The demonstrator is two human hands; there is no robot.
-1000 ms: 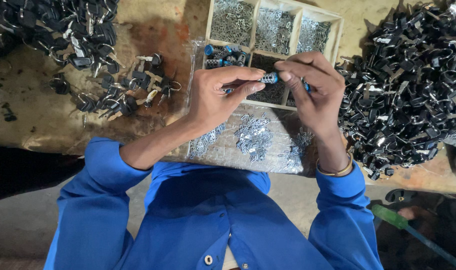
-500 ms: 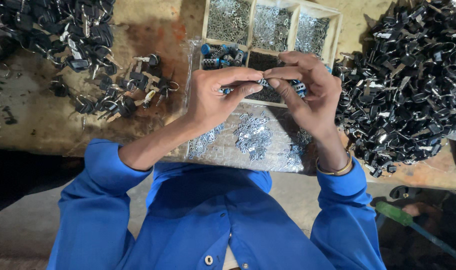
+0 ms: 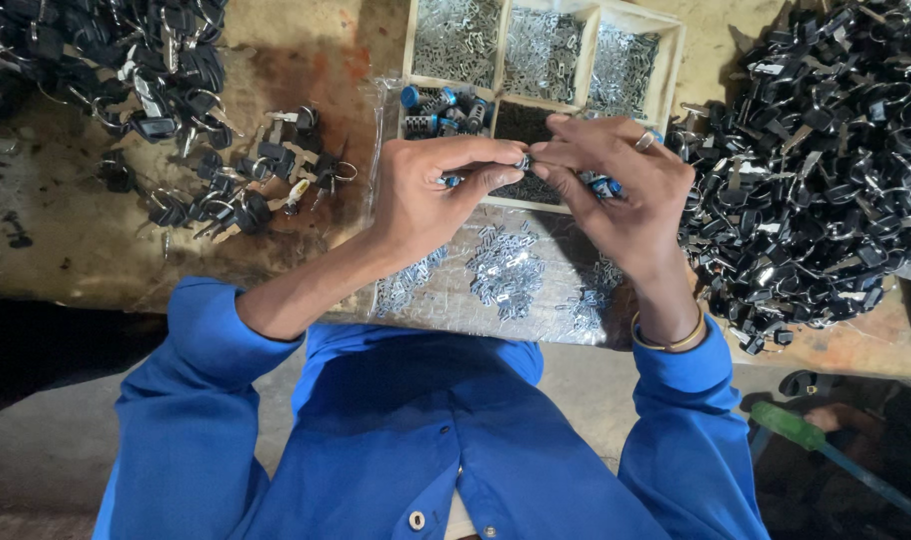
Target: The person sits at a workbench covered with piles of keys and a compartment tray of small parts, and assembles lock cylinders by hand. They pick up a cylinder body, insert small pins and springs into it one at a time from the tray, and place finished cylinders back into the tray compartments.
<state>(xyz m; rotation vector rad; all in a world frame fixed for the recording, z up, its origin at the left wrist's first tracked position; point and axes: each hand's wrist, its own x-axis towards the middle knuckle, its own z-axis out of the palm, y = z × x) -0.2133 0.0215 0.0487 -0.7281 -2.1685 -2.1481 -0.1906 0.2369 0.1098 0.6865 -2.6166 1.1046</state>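
My left hand and my right hand meet fingertip to fingertip above the workbench. Between them they pinch one small dark and blue cylindrical lock part. More small blue pieces show under the fingers of my right hand, which wears a ring and a gold bangle. Both hands hover over a wooden compartment tray that holds silver metal bits, blue cylinders and dark small parts. Just nearer to me, loose silver metal plates lie on a clear plastic sheet.
A large heap of black keys and rings fills the right of the bench. Another black heap lies at the far left, with a smaller scatter of keys beside it. A green-handled tool lies low right.
My hands have drawn closer together, and the small part now sits tighter between both sets of fingertips. The view has shifted slightly.
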